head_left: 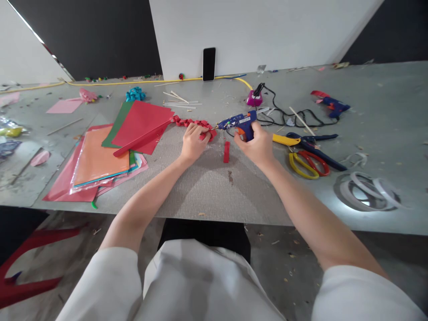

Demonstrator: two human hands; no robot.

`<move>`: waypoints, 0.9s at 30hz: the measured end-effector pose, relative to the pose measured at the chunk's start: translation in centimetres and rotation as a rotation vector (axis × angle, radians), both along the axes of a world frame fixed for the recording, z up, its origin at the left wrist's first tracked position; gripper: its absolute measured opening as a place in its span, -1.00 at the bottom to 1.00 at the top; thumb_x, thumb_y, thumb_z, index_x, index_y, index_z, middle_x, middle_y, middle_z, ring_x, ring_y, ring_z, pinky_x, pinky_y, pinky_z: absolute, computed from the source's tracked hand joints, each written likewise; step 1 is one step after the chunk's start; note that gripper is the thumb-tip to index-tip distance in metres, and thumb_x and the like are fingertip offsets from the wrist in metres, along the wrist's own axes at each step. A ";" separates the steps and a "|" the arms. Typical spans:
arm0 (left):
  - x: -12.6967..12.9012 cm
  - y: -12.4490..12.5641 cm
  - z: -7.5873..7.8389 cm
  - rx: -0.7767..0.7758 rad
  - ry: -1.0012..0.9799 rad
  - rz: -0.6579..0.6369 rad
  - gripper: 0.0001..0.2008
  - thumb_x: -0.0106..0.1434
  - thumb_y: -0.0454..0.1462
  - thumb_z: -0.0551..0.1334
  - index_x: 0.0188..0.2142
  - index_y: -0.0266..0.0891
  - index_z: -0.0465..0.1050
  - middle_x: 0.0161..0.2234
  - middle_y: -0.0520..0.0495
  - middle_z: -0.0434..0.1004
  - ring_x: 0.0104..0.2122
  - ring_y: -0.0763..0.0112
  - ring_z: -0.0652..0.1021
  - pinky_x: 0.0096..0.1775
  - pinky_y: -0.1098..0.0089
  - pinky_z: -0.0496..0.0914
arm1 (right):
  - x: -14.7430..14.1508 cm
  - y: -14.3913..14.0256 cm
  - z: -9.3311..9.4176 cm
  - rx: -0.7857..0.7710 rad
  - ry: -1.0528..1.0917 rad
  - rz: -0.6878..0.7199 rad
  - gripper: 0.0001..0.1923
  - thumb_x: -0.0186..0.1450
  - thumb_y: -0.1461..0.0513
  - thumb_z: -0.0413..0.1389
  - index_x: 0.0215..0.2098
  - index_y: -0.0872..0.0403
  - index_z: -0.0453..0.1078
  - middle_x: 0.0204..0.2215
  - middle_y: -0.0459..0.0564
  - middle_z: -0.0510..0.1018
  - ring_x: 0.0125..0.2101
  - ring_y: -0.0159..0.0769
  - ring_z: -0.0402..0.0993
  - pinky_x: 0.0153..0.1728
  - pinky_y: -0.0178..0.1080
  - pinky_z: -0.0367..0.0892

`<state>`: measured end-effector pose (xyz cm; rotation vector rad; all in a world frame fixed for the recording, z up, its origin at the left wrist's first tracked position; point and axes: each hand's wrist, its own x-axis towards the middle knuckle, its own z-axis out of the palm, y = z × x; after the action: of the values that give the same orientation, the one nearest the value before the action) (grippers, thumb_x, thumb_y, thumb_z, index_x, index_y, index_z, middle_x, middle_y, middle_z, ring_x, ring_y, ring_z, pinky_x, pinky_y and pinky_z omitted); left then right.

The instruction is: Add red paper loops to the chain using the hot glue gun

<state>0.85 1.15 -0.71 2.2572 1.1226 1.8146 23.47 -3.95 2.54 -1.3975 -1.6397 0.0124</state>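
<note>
My right hand (257, 143) is closed round the handle of a blue hot glue gun (238, 121) with an orange trigger. Its nozzle points left and meets the end of a red paper chain (190, 121). That end of the chain is pinched in the fingers of my left hand (195, 141), while the rest stretches left along the table to the red sheets. A short red paper strip (226, 152) lies flat between my two hands. Whether a bead of glue is on the paper is too small to tell.
Stacked coloured paper (100, 156) and red sheets (143, 122) lie at the left. On the right are scissors (304, 165), a second glue gun (334, 107), a purple power socket (254, 98), black cables and white tape rolls (368, 191). A phone (209, 64) leans on the wall.
</note>
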 end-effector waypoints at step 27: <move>0.1 0.5 -0.4 0.123 0.033 0.012 -0.92 0.36 -0.33 0.30 -0.30 -0.20 0.54 -0.37 -0.07 0.57 -0.23 0.30 0.58 -0.12 0.25 0.49 | -0.1 0.0 -0.1 -0.005 -0.043 -0.010 -0.74 0.25 0.08 0.27 -0.36 -0.04 0.27 -0.59 -0.13 0.35 -0.53 -0.21 0.38 -0.40 -0.12 0.34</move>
<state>0.95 1.63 -1.11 2.3602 1.0597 1.9076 23.36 -3.90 2.44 -1.4189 -1.6692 -0.0196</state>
